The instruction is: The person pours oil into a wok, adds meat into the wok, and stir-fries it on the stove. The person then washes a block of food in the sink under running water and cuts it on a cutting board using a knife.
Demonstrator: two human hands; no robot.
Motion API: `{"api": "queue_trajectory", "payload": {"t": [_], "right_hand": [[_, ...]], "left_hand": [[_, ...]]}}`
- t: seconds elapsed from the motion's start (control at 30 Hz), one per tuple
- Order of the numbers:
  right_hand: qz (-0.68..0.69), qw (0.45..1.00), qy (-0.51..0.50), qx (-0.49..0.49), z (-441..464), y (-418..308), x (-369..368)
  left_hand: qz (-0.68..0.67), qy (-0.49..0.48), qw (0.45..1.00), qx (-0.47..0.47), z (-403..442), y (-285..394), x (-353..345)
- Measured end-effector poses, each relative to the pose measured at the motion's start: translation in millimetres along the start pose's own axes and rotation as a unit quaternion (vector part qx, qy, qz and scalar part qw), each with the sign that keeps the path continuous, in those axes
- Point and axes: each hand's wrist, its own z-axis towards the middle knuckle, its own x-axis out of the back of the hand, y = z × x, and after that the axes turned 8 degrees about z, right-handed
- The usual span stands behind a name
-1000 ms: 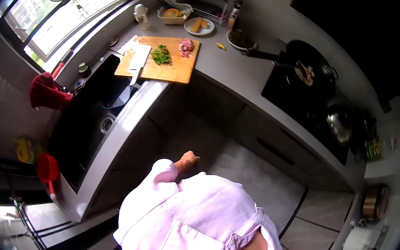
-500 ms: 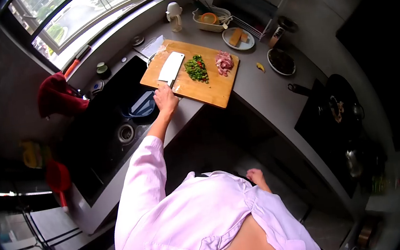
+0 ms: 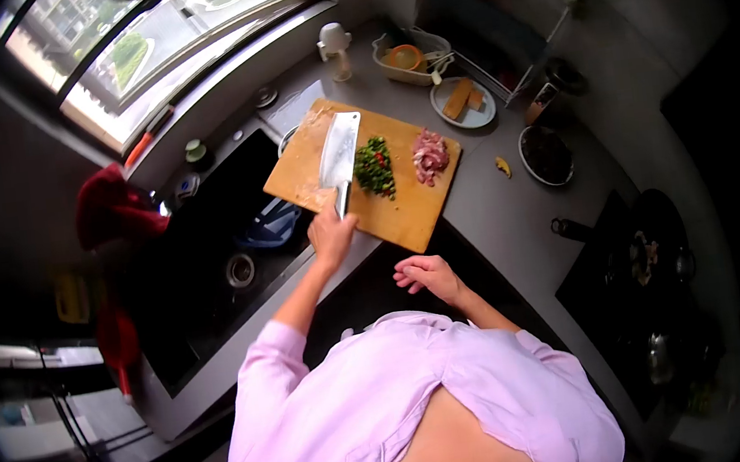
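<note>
My left hand (image 3: pixel 332 235) grips the near edge of a wooden cutting board (image 3: pixel 396 219), its thumb on top beside the cleaver's handle. Whether the thumb presses on that handle I cannot tell. On the board the cleaver (image 3: pixel 341 152) lies flat, its blade pointing away from me. Right of the blade is a pile of chopped green and red peppers (image 3: pixel 374 171). Sliced raw meat (image 3: pixel 430 157) sits near the board's right edge. Just below the near right corner, apart from the board, my right hand (image 3: pixel 428 276) is open with loosely bent fingers and nothing in it.
The sink (image 3: pixel 240 269) with a blue container (image 3: pixel 271 224) lies to the left. Behind the board stand a basket (image 3: pixel 415 69) and a plate with brown blocks (image 3: pixel 463 103). A dish of dark food (image 3: pixel 546 156) and a pan on the stove (image 3: pixel 654 240) are right.
The cutting board has come nearer to me with the cleaver and food on it, my left hand at its edge. My right hand has risen from beside my body towards the board's near corner.
</note>
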Motion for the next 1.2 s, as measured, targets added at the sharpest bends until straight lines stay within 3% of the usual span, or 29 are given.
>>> {"api": "queue_trajectory", "payload": {"t": [0.1,0.17,0.2,0.23,0.33,0.4,0.43,0.5,0.67,0.77,0.87,1.0,1.1,1.17,1.2], "right_hand": [[0.084,0.992,0.034,0.088,19,-35,8],[0.1,0.991,0.015,0.087,35,-37,36],[0.12,0.974,0.056,0.183,32,-57,26],[0.111,0.978,0.108,0.141,28,-59,37],[0.195,0.949,0.174,0.176,24,-57,61],[0.106,0.951,0.237,0.165,15,-50,86],[0.106,0.95,0.243,0.166,10,-50,93],[0.163,0.94,0.269,0.131,-1,-51,102],[0.155,0.929,0.314,0.121,-24,-30,108],[0.128,0.928,0.335,0.102,-36,-22,102],[0.137,0.922,0.351,0.085,-47,-15,94],[0.137,0.914,0.372,0.087,-49,-9,83],[0.127,0.913,0.374,0.099,-45,-7,76],[0.089,0.901,0.402,0.137,-36,-3,73],[0.071,0.898,0.407,0.149,-32,-2,71]], "left_hand": [[-0.088,-0.066,0.993,-0.045,-36,61,3],[-0.192,-0.054,0.973,-0.112,-52,98,-8],[-0.179,-0.054,0.966,-0.177,-56,107,-20],[-0.203,-0.107,0.96,-0.159,-56,121,-22],[-0.195,-0.192,0.935,-0.228,-32,138,-33],[-0.115,-0.389,0.892,-0.197,-1,153,-22],[-0.252,-0.43,0.85,-0.171,22,138,-49],[-0.126,-0.202,0.933,-0.268,65,168,-54],[0.054,0.023,0.929,-0.365,174,223,-144],[0.117,0.073,0.944,-0.301,219,228,-218],[0.208,0.041,0.933,-0.291,231,233,-236],[0.071,0.046,0.954,-0.287,240,225,-246],[0.004,-0.043,0.974,-0.221,222,240,-191],[-0.148,-0.304,0.932,-0.131,207,236,-150],[-0.207,-0.33,0.912,-0.129,199,218,-151]]}}
